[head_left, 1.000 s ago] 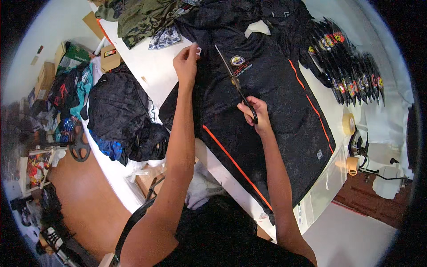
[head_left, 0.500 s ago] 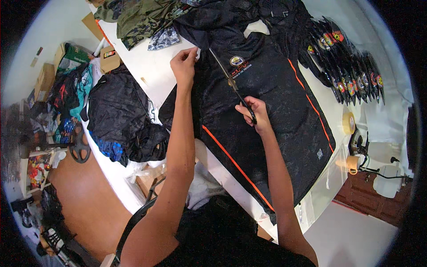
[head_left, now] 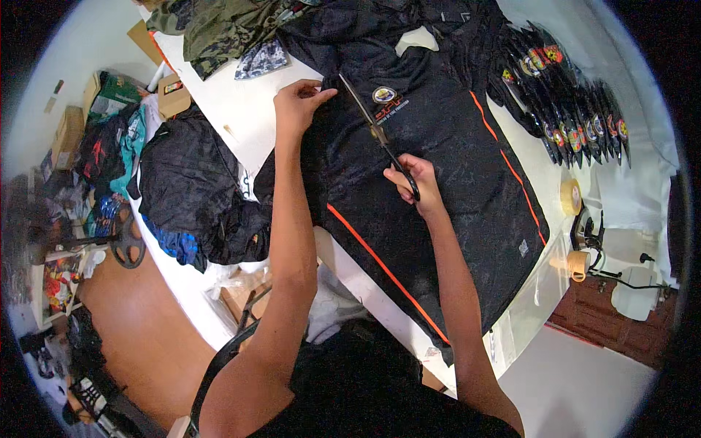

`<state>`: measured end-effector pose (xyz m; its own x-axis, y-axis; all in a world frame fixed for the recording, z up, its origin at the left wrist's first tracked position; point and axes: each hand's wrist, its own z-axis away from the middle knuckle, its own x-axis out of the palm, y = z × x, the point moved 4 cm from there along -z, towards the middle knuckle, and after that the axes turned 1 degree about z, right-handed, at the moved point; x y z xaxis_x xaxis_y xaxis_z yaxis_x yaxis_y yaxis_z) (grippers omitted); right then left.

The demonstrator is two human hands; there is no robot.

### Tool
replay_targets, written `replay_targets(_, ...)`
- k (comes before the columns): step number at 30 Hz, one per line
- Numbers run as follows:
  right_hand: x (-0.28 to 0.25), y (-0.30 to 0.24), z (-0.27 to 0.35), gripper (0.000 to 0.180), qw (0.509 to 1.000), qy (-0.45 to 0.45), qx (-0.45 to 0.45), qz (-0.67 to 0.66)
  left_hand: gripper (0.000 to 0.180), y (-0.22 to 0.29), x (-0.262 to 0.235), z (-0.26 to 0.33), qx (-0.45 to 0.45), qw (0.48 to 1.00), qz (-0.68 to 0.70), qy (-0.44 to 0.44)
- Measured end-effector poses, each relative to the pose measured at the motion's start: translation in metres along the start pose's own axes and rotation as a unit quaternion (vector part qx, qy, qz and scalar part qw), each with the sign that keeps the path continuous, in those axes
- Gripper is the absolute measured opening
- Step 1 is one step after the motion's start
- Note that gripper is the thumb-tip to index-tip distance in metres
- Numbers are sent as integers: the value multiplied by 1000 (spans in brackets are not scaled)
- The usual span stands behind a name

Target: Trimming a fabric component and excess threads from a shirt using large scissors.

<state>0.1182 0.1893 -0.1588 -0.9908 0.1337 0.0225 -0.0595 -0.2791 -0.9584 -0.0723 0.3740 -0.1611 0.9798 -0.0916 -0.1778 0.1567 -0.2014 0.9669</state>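
A black shirt (head_left: 409, 212) with orange piping and a round chest emblem lies spread over the white table. Scissors with black handles (head_left: 375, 131) are in my right hand (head_left: 420, 188), whose fingers wrap the handle loops. Their long blades look closed and point away to the upper left, over the shirt's upper part. My left hand (head_left: 298, 106) is at the shirt's left upper edge, just left of the blade tips. Its thumb and fingers are drawn together; anything small between them cannot be made out.
Camouflage garments (head_left: 226, 33) lie at the far left of the table. A dark garment pile (head_left: 190, 190) sits left of my left arm. Several packaged black items (head_left: 562, 109) lie at the right, beyond a tape roll (head_left: 571, 197) and an orange mug (head_left: 577, 265).
My left hand has shifted slightly left and down, its thumb now reaching out over the shirt. The scissors stay in my right hand, almost unmoved. The view has shifted a little.
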Motion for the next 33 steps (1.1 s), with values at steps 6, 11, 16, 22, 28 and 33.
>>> replay_targets(6, 0, 0, 1, 23, 1000, 8, 6, -4, 18, 1, -4, 1, -30, 998, -4, 48)
replay_targets(11, 0, -1, 1, 23, 1000, 10, 2, -1, 17, -1, -5, 0, -48, 986, 147, 64)
replay_targets(16, -1, -2, 0, 24, 1000, -3, 8, 19, 17, -5, -2, -1, -69, 968, 237, 45)
replay_targets(22, 4, -6, 0, 20, 996, -35, 18, 85, 16, -2, 1, 1, -59, 960, 272, 13)
replay_targets(28, 2, -5, -1, 27, 996, -19, 36, 80, 13, 1, 1, 3, -35, 969, 246, -12)
replay_targets(33, 2, -7, 0, 27, 999, -19, 27, 22, 11, 1, 4, 5, -39, 968, 247, -28)
